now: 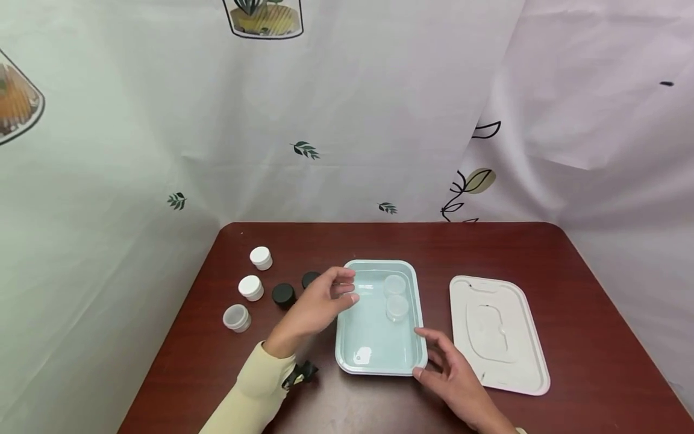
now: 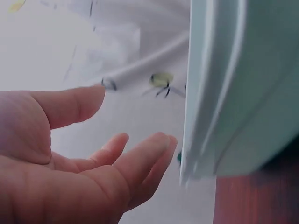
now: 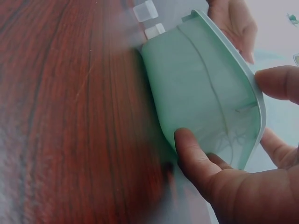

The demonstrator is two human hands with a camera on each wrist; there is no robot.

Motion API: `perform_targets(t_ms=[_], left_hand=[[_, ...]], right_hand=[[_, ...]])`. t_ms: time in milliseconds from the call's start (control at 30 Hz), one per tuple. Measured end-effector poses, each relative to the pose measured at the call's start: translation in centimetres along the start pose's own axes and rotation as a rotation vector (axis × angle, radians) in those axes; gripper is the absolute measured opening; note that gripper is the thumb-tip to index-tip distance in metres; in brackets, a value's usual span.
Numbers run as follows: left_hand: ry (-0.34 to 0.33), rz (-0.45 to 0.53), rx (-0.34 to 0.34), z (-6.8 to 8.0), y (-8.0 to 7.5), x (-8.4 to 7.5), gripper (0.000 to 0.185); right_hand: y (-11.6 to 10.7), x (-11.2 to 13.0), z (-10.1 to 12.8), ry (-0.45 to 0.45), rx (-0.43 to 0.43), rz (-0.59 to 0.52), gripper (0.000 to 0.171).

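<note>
Partly hidden: one black-capped jar (image 1: pixel 309 278), overlapped by the left hand (image 1: pixel 325 296); its neighbouring black-capped jar (image 1: pixel 284 296) shows more fully. Cut off: the jar-shaped print (image 1: pixel 265 20) on the pale backdrop (image 1: pixel 347 102), at the top edge of the head view, and the right forearm, at the bottom edge. Hard to make out: a small dark object (image 1: pixel 305 372) beside the cuff of the yellow sleeve (image 1: pixel 255 383). The left wrist view shows only one side of the tub, with its rim.

Tub, pale green plastic (image 1: pixel 360 337), rectangular, uncovered; on the dark red wood-grain table (image 1: pixel 412 241), between the two hands. Contents: two small translucent jars, one farther (image 1: pixel 394 284), one nearer (image 1: pixel 397 307), side by side toward the tub's right wall.

Left hand: at the tub's left rim, thumb well apart from the fingers, holding nothing; the left wrist view shows the rim just beyond the fingertips.

Right hand (image 1: pixel 456 378): thumb and fingers curved round the tub's near right corner, holding it at wall and rim.

Also on the table: two white-capped jars (image 1: pixel 251 288) and a greyish-topped jar (image 1: pixel 237 317), left; a white lid (image 1: pixel 493 331) with raised outlines, right.
</note>
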State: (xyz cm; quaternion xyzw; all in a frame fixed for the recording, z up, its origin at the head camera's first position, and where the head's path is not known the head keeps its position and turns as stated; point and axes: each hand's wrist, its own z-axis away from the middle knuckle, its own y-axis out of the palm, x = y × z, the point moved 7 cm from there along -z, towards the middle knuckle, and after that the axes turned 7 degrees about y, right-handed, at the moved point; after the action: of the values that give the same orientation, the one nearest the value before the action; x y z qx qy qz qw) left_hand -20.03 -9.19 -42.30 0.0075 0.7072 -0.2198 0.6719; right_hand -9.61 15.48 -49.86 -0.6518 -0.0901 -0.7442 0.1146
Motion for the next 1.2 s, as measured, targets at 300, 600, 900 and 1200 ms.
perform_targets(t_ms=[300,600,900,1200], left_hand=[[-0.026,0.078,-0.190,3.6,-5.7,1.7,0.045],[-0.093,-0.008,-0.374,6.9,-12.8,3.1,0.050],[-0.198,0.038,-0.649,10.2,-17.8,7.7,0.056],[-0.286,0.043,-0.669,11.9,-18.3,12.2,0.063]], right_hand=[[-0.1,-0.2,-0.1,-0.013,0.002,-0.009,0.064],[-0.2,-0.2,-0.2,-0.016,0.001,-0.008,0.064],[-0.1,-0.3,-0.2,0.011,0.019,-0.026,0.064],[-0.1,0.0,-0.2,-0.006,0.014,-0.007,0.064]])
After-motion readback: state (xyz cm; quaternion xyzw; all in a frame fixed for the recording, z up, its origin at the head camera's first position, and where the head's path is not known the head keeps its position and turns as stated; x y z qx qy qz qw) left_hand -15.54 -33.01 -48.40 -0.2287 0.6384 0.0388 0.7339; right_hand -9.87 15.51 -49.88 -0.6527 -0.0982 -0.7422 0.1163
